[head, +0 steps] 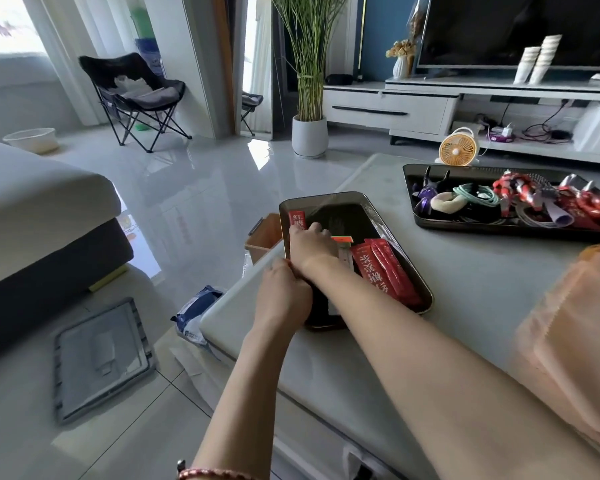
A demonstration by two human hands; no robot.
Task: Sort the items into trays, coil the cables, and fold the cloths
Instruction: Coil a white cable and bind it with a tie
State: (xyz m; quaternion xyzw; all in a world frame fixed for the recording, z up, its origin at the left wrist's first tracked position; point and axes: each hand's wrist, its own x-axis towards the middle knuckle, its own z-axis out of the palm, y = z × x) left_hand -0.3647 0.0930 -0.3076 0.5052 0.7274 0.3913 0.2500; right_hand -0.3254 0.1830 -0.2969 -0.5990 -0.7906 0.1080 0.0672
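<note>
Left of the hands, on the glossy tiled floor, lies a flat grey lid [99, 358] with ribbed edges, and nearer the desk a crumpled blue-and-white plastic pack [196, 315]. The left hand [283, 296] curls over the near left rim of a dark, glossy rounded tray [326, 202] at the corner of the pale, smooth desk [465, 289]; its fingers are closed on the edge. The right hand [312, 245] crosses just above it, palm down inside the tray, fingers bent over a red sachet [298, 218]; whether it grips it cannot be told. Just right of that hand lie more long red sachets [388, 271]. Farther right, well apart, a second dark tray [409, 188] holds coiled cables [478, 197] and red patterned cloth [513, 190]. A peach cloth [575, 323] lies at the right edge.
</note>
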